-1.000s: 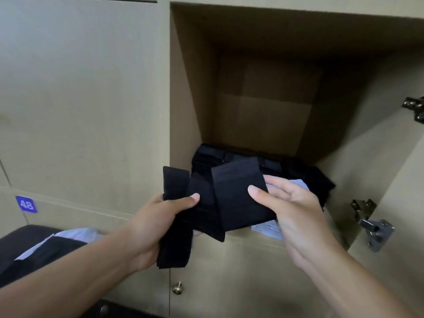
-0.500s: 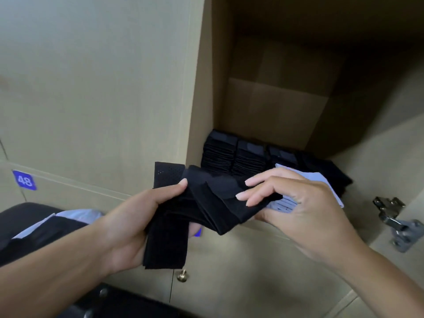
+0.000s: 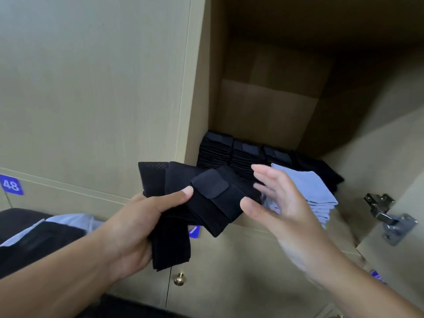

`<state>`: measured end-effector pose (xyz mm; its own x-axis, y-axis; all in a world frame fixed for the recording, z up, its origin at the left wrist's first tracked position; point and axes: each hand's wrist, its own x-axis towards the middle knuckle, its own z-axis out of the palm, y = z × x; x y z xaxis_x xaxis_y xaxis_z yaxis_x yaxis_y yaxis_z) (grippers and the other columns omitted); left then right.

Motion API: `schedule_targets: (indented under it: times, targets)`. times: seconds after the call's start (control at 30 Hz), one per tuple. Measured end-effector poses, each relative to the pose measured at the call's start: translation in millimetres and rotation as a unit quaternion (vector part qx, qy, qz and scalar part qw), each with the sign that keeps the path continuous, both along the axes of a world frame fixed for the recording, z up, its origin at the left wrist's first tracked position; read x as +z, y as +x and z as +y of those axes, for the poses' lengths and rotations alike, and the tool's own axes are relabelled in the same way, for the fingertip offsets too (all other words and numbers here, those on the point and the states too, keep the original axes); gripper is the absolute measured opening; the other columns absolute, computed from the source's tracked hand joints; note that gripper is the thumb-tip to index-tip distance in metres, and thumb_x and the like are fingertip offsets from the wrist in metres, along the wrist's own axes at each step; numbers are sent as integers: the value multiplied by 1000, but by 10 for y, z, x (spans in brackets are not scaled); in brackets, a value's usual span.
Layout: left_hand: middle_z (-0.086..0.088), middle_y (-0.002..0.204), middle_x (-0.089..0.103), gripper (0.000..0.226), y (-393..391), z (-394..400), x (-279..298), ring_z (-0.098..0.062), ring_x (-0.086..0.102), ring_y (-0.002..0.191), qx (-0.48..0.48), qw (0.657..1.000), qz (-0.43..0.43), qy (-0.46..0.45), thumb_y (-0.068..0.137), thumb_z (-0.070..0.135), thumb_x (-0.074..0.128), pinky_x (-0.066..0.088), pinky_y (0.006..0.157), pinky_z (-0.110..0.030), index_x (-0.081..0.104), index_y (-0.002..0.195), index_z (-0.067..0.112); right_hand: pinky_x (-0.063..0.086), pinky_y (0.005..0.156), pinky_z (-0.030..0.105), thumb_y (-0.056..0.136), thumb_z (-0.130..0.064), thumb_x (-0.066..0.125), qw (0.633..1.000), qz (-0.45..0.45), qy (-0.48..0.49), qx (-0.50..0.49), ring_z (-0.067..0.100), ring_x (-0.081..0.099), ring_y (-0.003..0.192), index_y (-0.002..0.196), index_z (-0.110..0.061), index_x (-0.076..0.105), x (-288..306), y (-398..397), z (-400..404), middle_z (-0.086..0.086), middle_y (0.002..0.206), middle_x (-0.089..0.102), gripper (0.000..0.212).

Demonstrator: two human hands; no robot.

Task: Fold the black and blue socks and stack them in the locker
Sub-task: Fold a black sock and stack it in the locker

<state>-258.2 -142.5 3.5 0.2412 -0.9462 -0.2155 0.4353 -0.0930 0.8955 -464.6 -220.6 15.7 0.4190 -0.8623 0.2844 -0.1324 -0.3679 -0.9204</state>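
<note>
Two hands work in front of an open locker [image 3: 263,111] made of pale wood. The left hand [image 3: 137,226] grips a bundle of black socks [image 3: 206,203]: the thumb lies across the top of the fabric and the other fingers are curled behind it. The bundle is thin, dark and matte. One strip at 10 o'clock of the thumb shows a fine mesh of small holes, and a flat folded cuff lies on top at 2 o'clock of the thumb. A longer part hangs down toward 6 o'clock, past the palm. The bundle is held just outside the locker's front edge, not inside it.

The right hand [image 3: 282,203] is at 3 o'clock of the bundle. Its fingers are spread and nearly straight, a little blurred, and they hold nothing; the thumb tip is just beside the bundle's right edge, and I cannot tell if it touches.

Inside the locker, on its floor, stand neat stacks of folded black socks [image 3: 229,154] in a row. At 3 o'clock of them, partly behind the right hand, lies a stack of folded light blue socks [image 3: 314,191].

At 9 o'clock of the view, a small blue label [image 3: 11,184] on the cabinet front reads "48" in white. Another blue label [image 3: 194,231] shows under the bundle, but its writing is hidden. A metal hinge [image 3: 390,216] is at 3 o'clock, and a brass knob [image 3: 179,278] at 6 o'clock.
</note>
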Motion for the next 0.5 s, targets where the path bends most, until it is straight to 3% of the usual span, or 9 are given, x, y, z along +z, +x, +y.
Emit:
schedule_targets:
  times: [0.1,0.17,0.23,0.33,0.4,0.5]
  targets:
    - [-14,107,78,21,-15,1,-28,-29,74,95,19,1000,5,-14,85,16,71,62,76,-35,78,104,9,51,99,34,62,-43,81,988,-72,137,-10,8,68,96,122,-42,59,-149,103,93,-11,95,68,63]
    - [-14,105,78,17,-32,24,-32,-29,75,93,19,999,-13,-22,84,17,72,58,82,-38,80,98,11,55,94,42,69,-29,81,977,-126,173,-6,17,65,79,116,-32,62,-204,154,145,5,77,55,50]
    - [-14,102,78,17,-63,55,-32,-28,75,87,22,999,-34,-31,84,17,72,55,80,-38,80,97,10,57,94,46,81,-12,78,971,-153,183,-18,25,57,78,107,-27,64,-270,212,189,13,76,43,33]
    - [-15,100,78,23,-113,85,-44,-37,75,92,44,996,-59,-42,85,18,73,54,76,-38,76,105,7,58,92,46,87,1,73,966,-162,194,-47,29,49,83,93,-25,70,-373,257,234,13,78,39,26]
    - [-22,100,76,24,-142,85,-55,-43,72,89,67,995,-62,-47,85,23,75,52,76,-39,76,101,5,57,88,41,86,-3,76,963,-177,197,-53,29,50,85,88,-23,73,-370,263,236,15,85,45,20]
    - [-22,93,75,23,-164,81,-58,-29,69,71,104,990,-77,-48,85,27,77,51,70,-38,75,94,6,51,100,51,81,-18,80,973,-152,155,-74,31,56,86,96,-22,77,-256,230,166,38,92,52,16]
